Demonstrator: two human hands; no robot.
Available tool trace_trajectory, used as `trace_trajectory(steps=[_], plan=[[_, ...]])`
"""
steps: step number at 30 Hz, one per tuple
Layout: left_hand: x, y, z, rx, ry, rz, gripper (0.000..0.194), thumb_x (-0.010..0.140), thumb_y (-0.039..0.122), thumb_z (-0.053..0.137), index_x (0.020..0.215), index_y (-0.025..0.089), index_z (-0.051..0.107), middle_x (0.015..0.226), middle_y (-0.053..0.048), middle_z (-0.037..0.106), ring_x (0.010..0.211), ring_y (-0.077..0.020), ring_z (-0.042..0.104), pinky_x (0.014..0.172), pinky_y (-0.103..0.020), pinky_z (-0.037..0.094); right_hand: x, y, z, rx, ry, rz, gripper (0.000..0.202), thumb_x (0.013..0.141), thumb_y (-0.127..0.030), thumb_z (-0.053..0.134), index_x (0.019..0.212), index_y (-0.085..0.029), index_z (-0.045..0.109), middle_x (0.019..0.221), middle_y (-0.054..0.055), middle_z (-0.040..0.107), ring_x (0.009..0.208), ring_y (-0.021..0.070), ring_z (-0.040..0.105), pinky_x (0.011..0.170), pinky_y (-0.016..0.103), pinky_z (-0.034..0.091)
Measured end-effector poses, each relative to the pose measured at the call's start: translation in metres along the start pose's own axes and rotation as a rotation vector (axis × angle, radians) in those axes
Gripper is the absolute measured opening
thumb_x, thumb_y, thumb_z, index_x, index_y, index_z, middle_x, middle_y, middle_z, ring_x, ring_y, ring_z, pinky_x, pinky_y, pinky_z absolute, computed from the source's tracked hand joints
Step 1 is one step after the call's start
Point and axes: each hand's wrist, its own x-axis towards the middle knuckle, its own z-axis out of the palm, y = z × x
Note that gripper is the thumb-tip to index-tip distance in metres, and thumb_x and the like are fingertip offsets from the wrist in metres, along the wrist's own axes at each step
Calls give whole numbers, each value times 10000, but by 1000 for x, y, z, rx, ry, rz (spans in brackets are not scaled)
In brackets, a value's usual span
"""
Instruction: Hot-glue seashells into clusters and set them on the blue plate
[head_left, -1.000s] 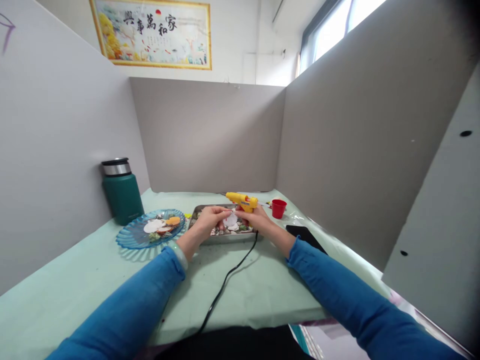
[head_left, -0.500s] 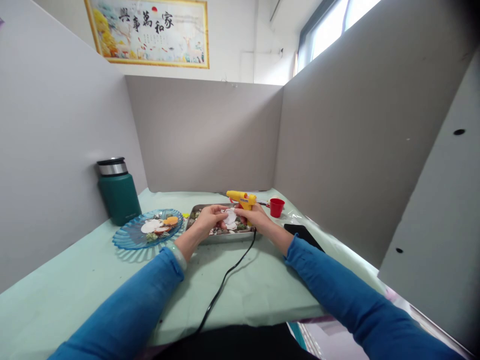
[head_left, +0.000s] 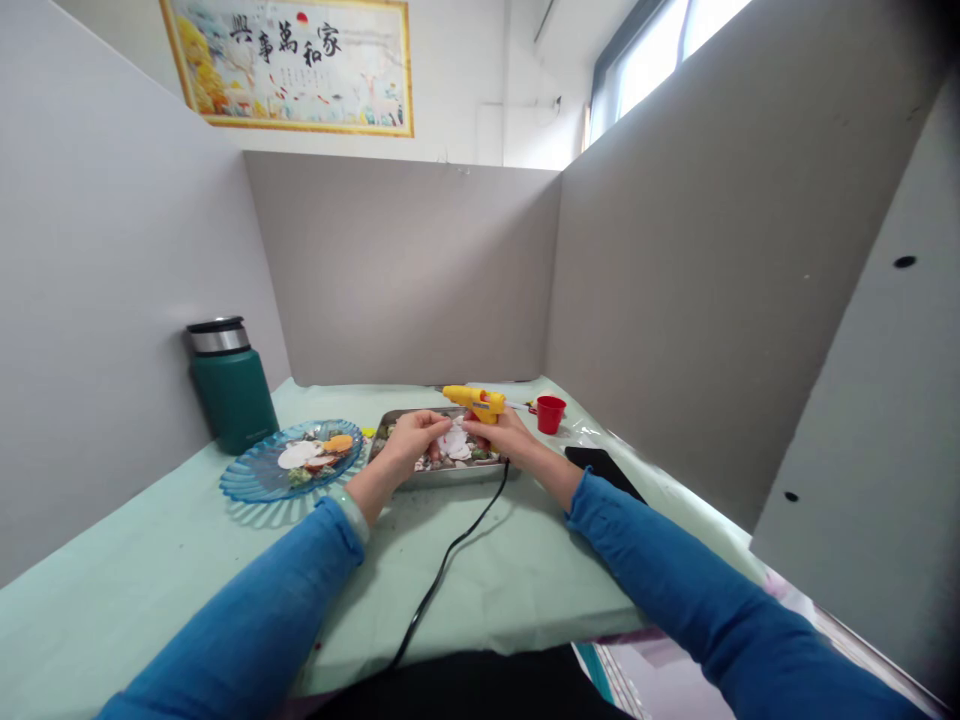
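Observation:
My left hand (head_left: 409,440) is closed, its fingertips pinching a flat white piece with an uneven edge (head_left: 455,442). Wrapped round the handle of a yellow glue gun (head_left: 474,399) is my right hand (head_left: 513,437); the gun's nozzle points left. The right fingertips also reach the edge of the white piece. Both hands are over a metal tray (head_left: 442,481) filled with small shells or stones, too small to tell apart. From the gun a black cord (head_left: 450,555) runs down across the table toward me.
On the left, a blue scalloped glass plate (head_left: 244,480) bears white and orange discs and small bits. A green bottle (head_left: 234,395) stands behind it. To the right are a red cup (head_left: 550,414) and a flat black object (head_left: 600,468). Grey panels (head_left: 405,270) enclose the table.
The glue gun has tilted and shifted slightly left in my right hand. Both hands stay close together at the white piece. The whole view has shifted a little.

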Motion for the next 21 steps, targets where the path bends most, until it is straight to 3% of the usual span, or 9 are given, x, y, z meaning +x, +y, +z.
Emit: trace_trajectory(steps=[6, 10, 14, 21], plan=[[1, -1, -1, 3, -12, -10, 283, 725, 344, 783, 669, 152, 584, 372, 67, 481, 286, -52, 392, 377, -176, 316, 1, 2, -1, 5, -20, -2, 216, 676, -337, 728, 772, -197, 595, 531, -49, 517, 454, 92, 453, 431, 215, 357], [1, -1, 0, -59, -44, -55, 229, 779, 316, 747, 777, 123, 624, 446, 9, 586, 370, -88, 529, 429, -171, 395, 3, 6, -2, 30, 13, -1, 240, 693, -366, 717, 776, -180, 589, 531, -47, 510, 451, 88, 441, 434, 219, 358], [0, 3, 1, -186, -73, -169, 207, 853, 304, 680, 891, 110, 620, 585, -71, 688, 528, -168, 675, 556, -250, 534, 4, 8, -3, 78, 64, 11, 270, 707, -406, 722, 769, -187, 577, 565, -33, 523, 463, 98, 460, 441, 233, 366], [-5, 13, 1, -336, -38, -149, 110, 876, 192, 618, 848, 87, 630, 710, -129, 726, 661, -195, 721, 673, -301, 580, 6, 11, -5, 70, 61, 39, 299, 753, -458, 709, 786, -181, 601, 671, 32, 623, 493, 113, 504, 443, 249, 408]])
